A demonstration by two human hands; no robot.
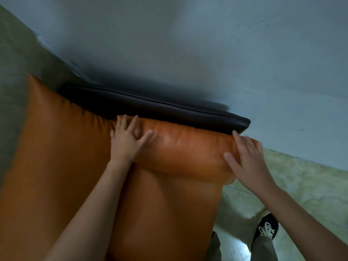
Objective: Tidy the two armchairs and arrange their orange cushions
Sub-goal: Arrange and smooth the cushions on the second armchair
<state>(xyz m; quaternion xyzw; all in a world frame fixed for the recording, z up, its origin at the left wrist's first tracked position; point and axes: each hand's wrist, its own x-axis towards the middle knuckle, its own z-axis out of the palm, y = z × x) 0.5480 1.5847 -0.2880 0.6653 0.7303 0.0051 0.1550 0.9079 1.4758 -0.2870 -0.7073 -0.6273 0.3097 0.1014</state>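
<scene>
Cushion (184,149) of orange leather sits bunched against the armchair's dark backrest (160,108). Pushed unevenly, the slick hide could slide sideways off the chair's right edge towards the floor (301,185). The left grip (126,142) presses the cushion's middle with fingers spread. The right grip (246,157) lies flat-fingered over its right end, pinching nothing.

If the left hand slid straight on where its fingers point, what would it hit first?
Probably the dark chair back: the left hand lies flat on the orange cushion, its fingers close to that padded edge. Depth is hard to judge from this one view.
</scene>
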